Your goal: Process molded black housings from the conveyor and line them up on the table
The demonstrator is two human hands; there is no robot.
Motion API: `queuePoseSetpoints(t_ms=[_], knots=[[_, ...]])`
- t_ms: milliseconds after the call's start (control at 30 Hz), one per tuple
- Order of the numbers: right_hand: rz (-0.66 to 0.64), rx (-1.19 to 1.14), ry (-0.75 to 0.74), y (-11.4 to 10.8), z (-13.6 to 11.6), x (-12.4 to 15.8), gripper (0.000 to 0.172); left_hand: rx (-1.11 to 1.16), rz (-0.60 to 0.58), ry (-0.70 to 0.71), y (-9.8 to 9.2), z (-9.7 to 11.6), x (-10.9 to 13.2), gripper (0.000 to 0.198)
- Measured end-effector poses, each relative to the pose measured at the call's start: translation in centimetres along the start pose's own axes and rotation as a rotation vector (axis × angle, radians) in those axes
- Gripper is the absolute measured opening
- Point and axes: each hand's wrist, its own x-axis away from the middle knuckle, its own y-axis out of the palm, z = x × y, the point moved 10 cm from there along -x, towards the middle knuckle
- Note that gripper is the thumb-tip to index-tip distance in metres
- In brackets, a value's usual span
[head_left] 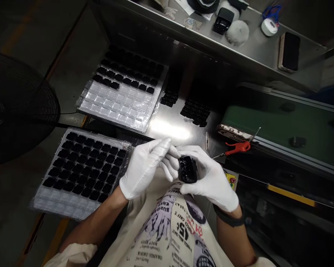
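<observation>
Right hand (211,180), gloved: closed round black housing (188,170), before the printed shirt (180,226). Left hand (147,167): fingers bunched beside it, grip unclear. Housing: likely light, stiff, slippery; best held by outer walls.

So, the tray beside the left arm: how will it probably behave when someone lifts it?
The tray looks like thin plastic, so it may bend. Its black parts crowd the far side, so it could tip that way. They seem uncovered, so tilting might spill them.

Part (187,169) in R grip (211,180), trays (115,102) L, conveyor (267,122) R, phone (289,52) on shelf (257,48) behind
</observation>
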Motion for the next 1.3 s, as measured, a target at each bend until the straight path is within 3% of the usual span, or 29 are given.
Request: queuePoseSetpoints(t_ms=[567,667,767,833,900,967,1033,1133,1200,1300], knots=[[0.133,0.016,0.003,-1.8,0.8,1.8,0.076,-0.044,-0.081,-0.106,2.3,-1.0,-1.4,0.046],[0.189,0.198,0.005,-2.8,0.9,2.1,0.065,-0.273,-0.034,0.051,2.5,0.2,-1.9,0.037],[0.268,0.536,-0.084,-4.0,0.3,1.9,0.050,-0.669,-0.060,0.316,4.7,1.8,-2.1,0.027],[0.269,0.716,-0.187,-3.8,0.5,1.3,0.046,-0.848,-0.138,0.340,6.0,0.3,-2.8,0.028],[0.228,0.838,-0.263,-3.0,1.9,0.2,0.043,-0.880,-0.121,0.282,5.5,-1.8,-4.0,0.029],[0.171,0.935,-0.290,-1.7,4.1,-1.2,0.041,-0.824,-0.041,0.238,3.8,-4.0,-5.1,0.032],[0.124,1.018,-0.281,-0.6,6.2,-2.4,0.044,-0.673,0.079,0.163,0.8,-6.5,-5.9,0.034],[0.094,1.032,-0.237,0.3,7.9,-3.8,0.065,-0.333,0.394,-0.092,-7.4,-12.4,-5.1,0.021],[0.037,0.956,-0.189,0.7,8.4,-4.6,0.063,-0.208,0.663,-0.237,-14.5,-16.1,-1.8,0.016],[-0.094,0.856,-0.074,1.5,9.1,-5.7,0.035,-0.171,1.063,-0.400,-25.4,-20.3,7.4,0.028]])
